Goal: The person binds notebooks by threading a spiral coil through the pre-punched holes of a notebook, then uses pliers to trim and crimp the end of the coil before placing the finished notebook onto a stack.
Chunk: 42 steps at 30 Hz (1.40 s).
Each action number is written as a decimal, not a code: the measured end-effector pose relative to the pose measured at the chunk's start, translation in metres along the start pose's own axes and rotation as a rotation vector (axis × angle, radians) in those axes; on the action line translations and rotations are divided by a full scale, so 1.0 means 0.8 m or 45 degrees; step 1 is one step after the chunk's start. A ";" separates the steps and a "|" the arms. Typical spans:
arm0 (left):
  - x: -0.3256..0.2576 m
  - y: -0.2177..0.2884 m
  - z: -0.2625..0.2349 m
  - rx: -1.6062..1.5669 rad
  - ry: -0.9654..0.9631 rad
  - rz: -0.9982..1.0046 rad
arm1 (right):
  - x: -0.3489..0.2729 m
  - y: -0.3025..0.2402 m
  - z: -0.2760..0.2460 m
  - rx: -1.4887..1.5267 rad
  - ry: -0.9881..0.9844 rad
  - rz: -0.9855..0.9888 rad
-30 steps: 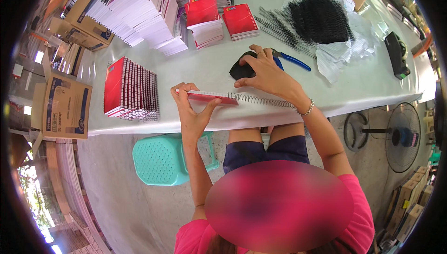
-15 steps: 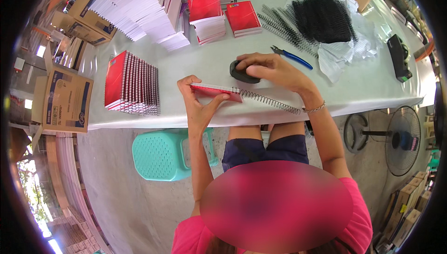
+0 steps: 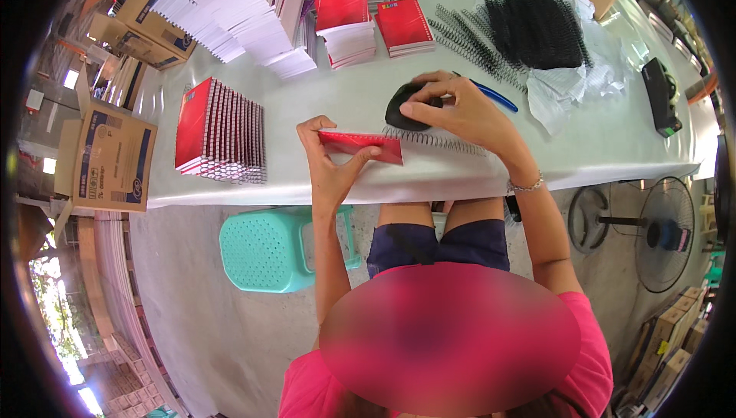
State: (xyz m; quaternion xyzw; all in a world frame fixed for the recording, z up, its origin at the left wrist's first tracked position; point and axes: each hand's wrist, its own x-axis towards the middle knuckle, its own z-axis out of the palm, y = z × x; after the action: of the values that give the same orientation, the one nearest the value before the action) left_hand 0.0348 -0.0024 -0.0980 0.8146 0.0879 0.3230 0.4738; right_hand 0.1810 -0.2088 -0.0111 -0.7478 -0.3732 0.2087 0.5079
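Note:
My left hand (image 3: 335,161) pinches a red-covered notebook (image 3: 356,144) near the table's front edge, thumb on the cover and fingers behind its top edge. From the notebook's right end a dark spiral coil (image 3: 452,143) sticks out to the right. My right hand (image 3: 468,111) is closed on a black rounded hand-sized block (image 3: 405,109), whose exact kind I cannot make out. The block stands tilted just above the coil, close to where it meets the notebook; whether they touch is unclear. Behind my right hand lie blue-handled pliers (image 3: 494,96), their jaws mostly hidden.
Coil-bound red notebooks (image 3: 222,134) stand stacked at the left. Further back are piles of loose pages (image 3: 253,15) and two red-covered stacks (image 3: 343,8). Black coils (image 3: 533,31) lie on crumpled paper, near a black tape dispenser (image 3: 661,96). A green stool (image 3: 264,253) stands below the table.
My right hand has tilted the black block up and moved it slightly right, beside the coil's start. Less coil shows to the right of the notebook. My left hand keeps its hold.

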 end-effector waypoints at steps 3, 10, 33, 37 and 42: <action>0.000 0.000 0.001 0.057 0.004 0.025 | 0.000 0.034 0.020 -0.386 0.201 -0.112; 0.000 0.001 0.006 -0.042 -0.026 -0.009 | -0.014 0.062 0.010 -0.393 -0.144 -0.203; -0.002 0.004 0.007 -0.221 -0.022 -0.117 | -0.026 0.002 -0.008 0.288 -0.387 -0.016; 0.003 -0.006 0.006 -0.263 -0.044 -0.079 | -0.031 -0.009 -0.012 0.553 -0.536 -0.112; -0.001 -0.008 0.008 -0.261 -0.069 -0.065 | -0.034 -0.022 -0.011 0.410 -0.547 -0.190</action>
State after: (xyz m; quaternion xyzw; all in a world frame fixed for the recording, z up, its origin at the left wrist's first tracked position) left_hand 0.0393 -0.0041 -0.1056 0.7677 0.0621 0.2961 0.5649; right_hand 0.1636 -0.2313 0.0062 -0.5666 -0.4884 0.3811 0.5433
